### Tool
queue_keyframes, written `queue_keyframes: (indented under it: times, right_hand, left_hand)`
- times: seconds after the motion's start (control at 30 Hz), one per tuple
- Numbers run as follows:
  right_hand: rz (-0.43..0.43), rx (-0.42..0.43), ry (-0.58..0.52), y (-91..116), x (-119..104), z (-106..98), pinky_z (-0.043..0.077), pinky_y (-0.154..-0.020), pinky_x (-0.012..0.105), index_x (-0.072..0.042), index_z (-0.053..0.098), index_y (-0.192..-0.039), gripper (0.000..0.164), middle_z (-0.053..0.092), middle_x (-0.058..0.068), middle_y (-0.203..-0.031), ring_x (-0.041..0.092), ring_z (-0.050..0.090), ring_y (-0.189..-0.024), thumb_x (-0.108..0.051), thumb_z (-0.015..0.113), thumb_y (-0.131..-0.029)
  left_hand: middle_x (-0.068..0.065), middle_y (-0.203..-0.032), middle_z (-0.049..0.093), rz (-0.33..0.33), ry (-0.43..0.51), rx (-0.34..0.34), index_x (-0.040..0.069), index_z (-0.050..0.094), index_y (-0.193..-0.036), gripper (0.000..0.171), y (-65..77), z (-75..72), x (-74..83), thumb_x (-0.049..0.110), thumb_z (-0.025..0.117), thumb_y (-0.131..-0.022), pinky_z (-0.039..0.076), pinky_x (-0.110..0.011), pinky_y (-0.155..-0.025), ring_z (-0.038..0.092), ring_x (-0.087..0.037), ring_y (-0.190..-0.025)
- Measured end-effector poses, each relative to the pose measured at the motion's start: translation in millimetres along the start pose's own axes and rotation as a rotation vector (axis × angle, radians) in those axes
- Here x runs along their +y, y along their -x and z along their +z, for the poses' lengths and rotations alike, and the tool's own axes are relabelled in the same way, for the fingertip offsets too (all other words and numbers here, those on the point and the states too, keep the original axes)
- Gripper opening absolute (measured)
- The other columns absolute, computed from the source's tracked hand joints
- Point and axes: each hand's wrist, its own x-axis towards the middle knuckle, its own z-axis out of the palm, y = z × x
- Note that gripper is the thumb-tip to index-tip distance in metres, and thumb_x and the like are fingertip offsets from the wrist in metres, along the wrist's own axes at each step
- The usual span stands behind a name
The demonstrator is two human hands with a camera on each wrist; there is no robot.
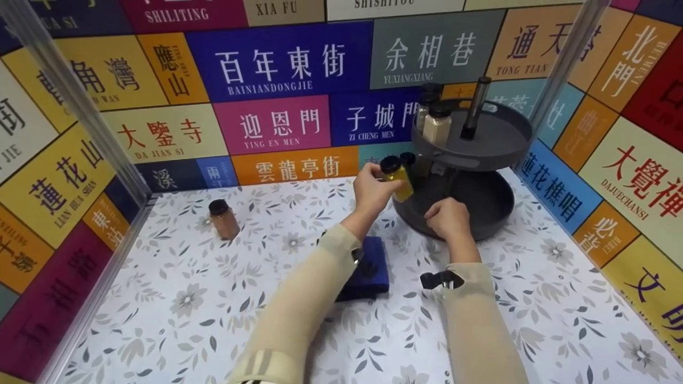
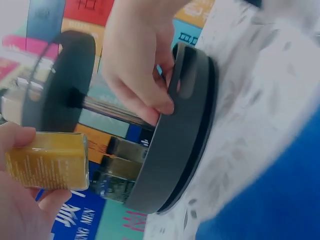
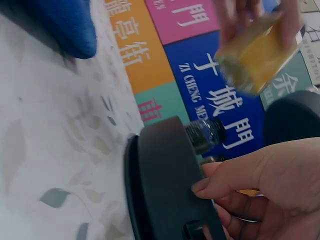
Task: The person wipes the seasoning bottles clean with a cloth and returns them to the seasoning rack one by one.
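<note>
My left hand (image 1: pixel 372 193) holds a glass spice jar (image 1: pixel 404 188) of yellow contents with a black cap, beside the left side of a dark grey two-tier rack (image 1: pixel 493 216). In the left wrist view the yellow jar (image 2: pixel 52 159) lies sideways between thumb and fingers. My right hand (image 1: pixel 451 220) pinches the front rim of the lower tray (image 3: pixel 167 175), thumb outside and fingers curled inside. Jars (image 2: pixel 122 167) stand on the lower tray at its far left. A jar of pale contents (image 1: pixel 437 129) stands on the upper tray (image 1: pixel 509 133), left of the centre post.
A jar of reddish-brown contents (image 1: pixel 226 224) with a black cap stands on the left of the leaf-patterned table (image 1: pixel 160 298). A dark blue folded cloth (image 1: pixel 376 269) lies beneath my left forearm. Printed panels (image 1: pixel 277 64) enclose the back and sides.
</note>
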Motion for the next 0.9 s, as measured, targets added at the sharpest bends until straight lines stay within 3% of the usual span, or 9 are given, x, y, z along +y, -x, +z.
queue_keyframes:
  times: [0.17,0.4,0.5,0.6,0.77,0.9]
  right_hand:
    - [0.022,-0.043,-0.018,2,10,1,0.056,-0.101,0.055,-0.007,0.084,-0.089,0.011,0.081,0.017,-0.103,0.044,0.07,-0.107,-0.007,0.075,-0.085]
    - [0.014,-0.03,-0.024,-4,10,-10,0.056,-0.1,0.053,-0.008,0.085,-0.087,0.01,0.081,0.016,-0.103,0.043,0.071,-0.107,-0.007,0.076,-0.084]
    - [0.006,-0.029,-0.025,-3,5,-10,0.056,-0.1,0.052,-0.008,0.085,-0.087,0.011,0.081,0.016,-0.102,0.043,0.071,-0.107,-0.005,0.075,-0.083]
    - [-0.004,-0.022,-0.026,-2,2,-10,0.057,-0.097,0.052,-0.007,0.085,-0.087,0.013,0.081,0.015,-0.099,0.042,0.072,-0.104,-0.003,0.074,-0.083]
    - [-0.009,-0.021,-0.025,-2,4,-7,0.057,-0.097,0.052,-0.007,0.085,-0.087,0.012,0.081,0.015,-0.098,0.042,0.072,-0.103,-0.005,0.073,-0.083]
    - [-0.003,-0.039,-0.019,-6,10,-13,0.056,-0.1,0.053,-0.007,0.084,-0.089,0.011,0.081,0.017,-0.103,0.043,0.07,-0.107,-0.007,0.074,-0.084]
  left_hand:
    - [-0.003,-0.095,0.066,-0.046,-0.089,-0.003,0.012,0.061,-0.098,0.045,-10.9,35.0,-18.6,0.021,0.098,-0.073,0.056,-0.028,-0.079,0.064,-0.016,-0.089]
    - [-0.002,-0.096,0.069,-0.071,-0.287,-0.06,0.013,0.065,-0.104,0.046,-24.0,59.1,-35.7,0.025,0.096,-0.072,0.055,-0.03,-0.08,0.062,-0.016,-0.088]
    - [0.0,-0.093,0.07,-0.047,-0.382,-0.111,0.014,0.069,-0.103,0.043,-22.0,55.5,-40.0,0.024,0.095,-0.07,0.055,-0.031,-0.079,0.063,-0.017,-0.086]
    - [0.001,-0.094,0.072,-0.01,-0.42,-0.142,0.014,0.073,-0.105,0.042,-18.8,54.0,-41.8,0.022,0.093,-0.068,0.056,-0.032,-0.081,0.064,-0.018,-0.087]
    - [-0.002,-0.106,0.077,0.015,-0.391,-0.162,0.012,0.075,-0.115,0.049,-12.0,45.8,-41.4,0.02,0.094,-0.07,0.058,-0.033,-0.091,0.068,-0.018,-0.096]
    - [-0.008,-0.113,0.077,0.004,-0.304,-0.151,0.009,0.075,-0.12,0.051,-4.6,22.8,-34.3,0.018,0.093,-0.073,0.058,-0.035,-0.094,0.069,-0.021,-0.102]
